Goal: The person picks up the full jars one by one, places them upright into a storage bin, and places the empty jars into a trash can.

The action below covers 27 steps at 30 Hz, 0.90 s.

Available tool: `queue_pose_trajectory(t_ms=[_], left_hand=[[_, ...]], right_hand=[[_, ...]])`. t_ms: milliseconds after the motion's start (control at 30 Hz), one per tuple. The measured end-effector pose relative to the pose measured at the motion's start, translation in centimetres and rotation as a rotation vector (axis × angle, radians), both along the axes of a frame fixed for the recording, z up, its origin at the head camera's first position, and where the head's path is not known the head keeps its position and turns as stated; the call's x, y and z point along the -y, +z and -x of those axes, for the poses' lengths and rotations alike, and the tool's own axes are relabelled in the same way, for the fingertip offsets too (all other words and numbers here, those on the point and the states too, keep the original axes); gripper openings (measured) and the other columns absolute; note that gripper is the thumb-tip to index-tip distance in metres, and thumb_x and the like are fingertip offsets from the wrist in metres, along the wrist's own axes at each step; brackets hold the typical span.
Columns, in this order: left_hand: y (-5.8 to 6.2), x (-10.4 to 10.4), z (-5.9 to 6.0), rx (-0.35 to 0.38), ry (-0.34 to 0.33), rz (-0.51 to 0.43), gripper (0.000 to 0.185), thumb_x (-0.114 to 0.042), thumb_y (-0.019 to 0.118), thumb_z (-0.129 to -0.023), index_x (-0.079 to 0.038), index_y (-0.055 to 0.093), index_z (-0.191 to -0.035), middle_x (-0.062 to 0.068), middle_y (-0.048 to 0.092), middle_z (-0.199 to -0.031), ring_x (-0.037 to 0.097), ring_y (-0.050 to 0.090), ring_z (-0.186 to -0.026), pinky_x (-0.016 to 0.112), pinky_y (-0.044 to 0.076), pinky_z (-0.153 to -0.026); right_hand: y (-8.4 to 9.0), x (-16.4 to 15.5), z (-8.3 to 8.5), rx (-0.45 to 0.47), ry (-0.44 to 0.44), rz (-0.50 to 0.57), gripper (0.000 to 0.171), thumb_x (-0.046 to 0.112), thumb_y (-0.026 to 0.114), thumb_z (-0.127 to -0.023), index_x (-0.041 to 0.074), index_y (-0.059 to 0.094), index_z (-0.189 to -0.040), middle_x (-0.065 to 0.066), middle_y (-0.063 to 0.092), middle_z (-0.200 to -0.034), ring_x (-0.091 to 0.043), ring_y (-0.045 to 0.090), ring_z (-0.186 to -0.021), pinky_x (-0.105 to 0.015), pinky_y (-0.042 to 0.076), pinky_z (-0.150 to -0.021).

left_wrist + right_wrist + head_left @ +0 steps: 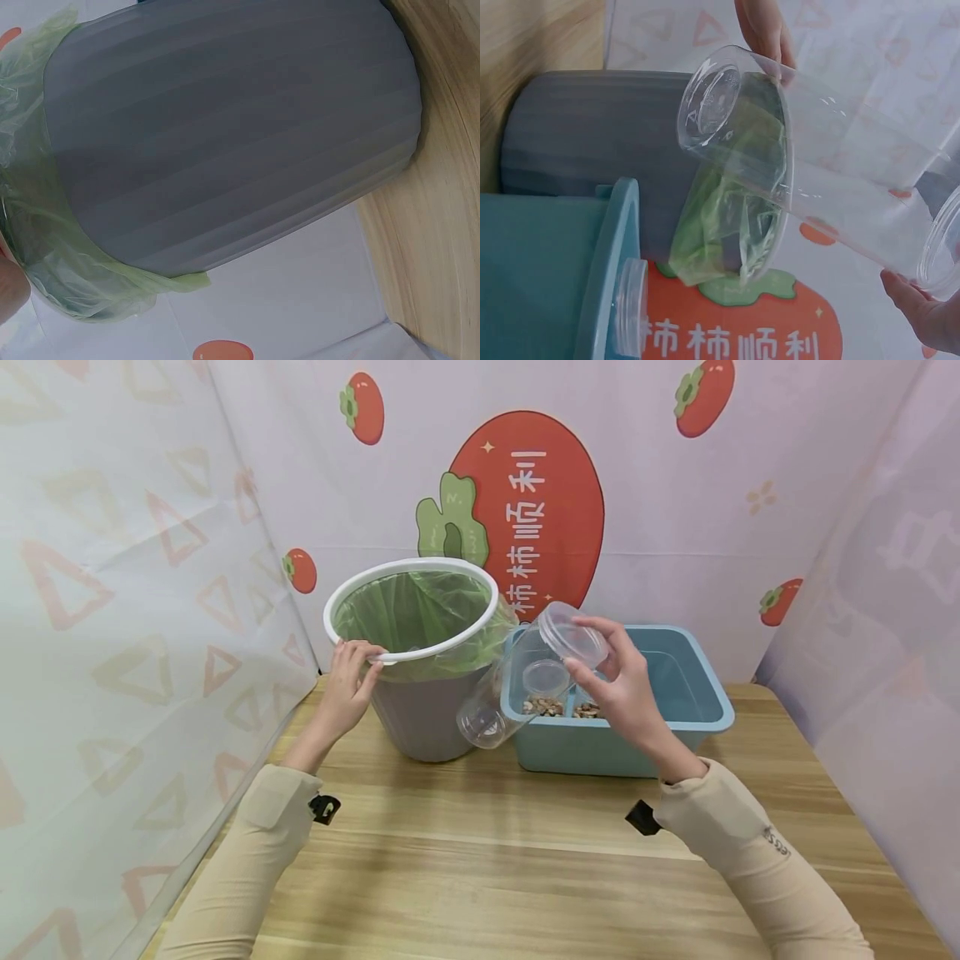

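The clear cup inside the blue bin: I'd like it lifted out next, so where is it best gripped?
Grip the clear cup by its round rim, coming straight down from above. It stands upright in the blue bin, mouth up. The bin wall blocks the near side, and the right hand with its tilted clear container hangs just over it.

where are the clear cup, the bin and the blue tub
clear cup [517, 681], head view, on its see-through side wall
bin [420, 727], head view, on its grey outer wall below the green liner
blue tub [705, 689], head view, on its right rim
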<state>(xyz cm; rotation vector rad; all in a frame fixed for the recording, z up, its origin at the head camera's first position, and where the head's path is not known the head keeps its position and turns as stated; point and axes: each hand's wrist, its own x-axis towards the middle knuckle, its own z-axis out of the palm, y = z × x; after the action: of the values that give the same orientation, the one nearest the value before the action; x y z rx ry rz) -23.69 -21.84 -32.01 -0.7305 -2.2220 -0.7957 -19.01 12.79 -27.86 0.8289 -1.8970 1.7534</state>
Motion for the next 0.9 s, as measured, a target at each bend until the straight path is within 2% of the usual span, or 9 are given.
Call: queue_pose_trajectory(t_ms=[167,300,467,667,900], left_hand=[[0.0,0.0,0.0,-0.001,-0.001,-0.006,0.014,0.001,0.049,-0.086,0.006,0.052,-0.098,0.022,0.048,-0.098,0.038,0.039,-0.101,0.055,0.009,-0.101],[0.1,-0.1,0.0,-0.004,-0.004,-0.006,0.014,0.001,0.048,-0.086,0.007,0.052,-0.098,0.023,0.048,-0.098,0.037,0.039,-0.101,0.055,0.009,-0.101],[0.1,-0.1,0.0,-0.011,-0.004,-0.007,0.014,0.001,0.049,-0.085,0.007,0.052,-0.098,0.023,0.048,-0.098,0.038,0.039,-0.101,0.055,0.009,-0.101],[0.1,0.0,0.1,-0.013,-0.005,0.0,0.015,0.001,0.049,-0.085,0.007,0.052,-0.098,0.022,0.048,-0.098,0.038,0.039,-0.101,0.056,0.01,-0.1],[0.1,0.0,0.0,-0.002,-0.005,0.005,0.015,0.001,0.047,-0.086,0.007,0.052,-0.099,0.023,0.047,-0.099,0.037,0.039,-0.102,0.057,0.01,-0.1]], right_hand=[[1.3,0.0,0.7,0.026,-0.011,0.078,0.044,0.005,0.055,-0.081,-0.004,0.042,-0.121,-0.008,0.044,-0.118,-0.02,0.046,-0.099,-0.018,0.045,-0.069],[2.1,0.2,1.3,0.019,-0.042,0.119,0.044,0.014,0.056,-0.083,-0.002,0.042,-0.121,-0.009,0.044,-0.119,-0.023,0.045,-0.104,-0.019,0.044,-0.076],[3.1,0.8,1.8,0.048,-0.035,0.182,0.041,0.017,0.055,-0.083,0.006,0.044,-0.121,-0.012,0.043,-0.121,-0.026,0.046,-0.108,-0.025,0.045,-0.085],[4.5,1.6,2.5,0.071,-0.05,0.215,0.04,0.019,0.056,-0.083,0.01,0.044,-0.12,-0.013,0.042,-0.121,-0.026,0.044,-0.109,-0.03,0.044,-0.087],[6.3,2.9,4.0,0.033,-0.11,0.208,0.04,0.02,0.056,-0.081,0.011,0.046,-0.118,-0.01,0.045,-0.118,-0.021,0.044,-0.106,-0.031,0.045,-0.086]])
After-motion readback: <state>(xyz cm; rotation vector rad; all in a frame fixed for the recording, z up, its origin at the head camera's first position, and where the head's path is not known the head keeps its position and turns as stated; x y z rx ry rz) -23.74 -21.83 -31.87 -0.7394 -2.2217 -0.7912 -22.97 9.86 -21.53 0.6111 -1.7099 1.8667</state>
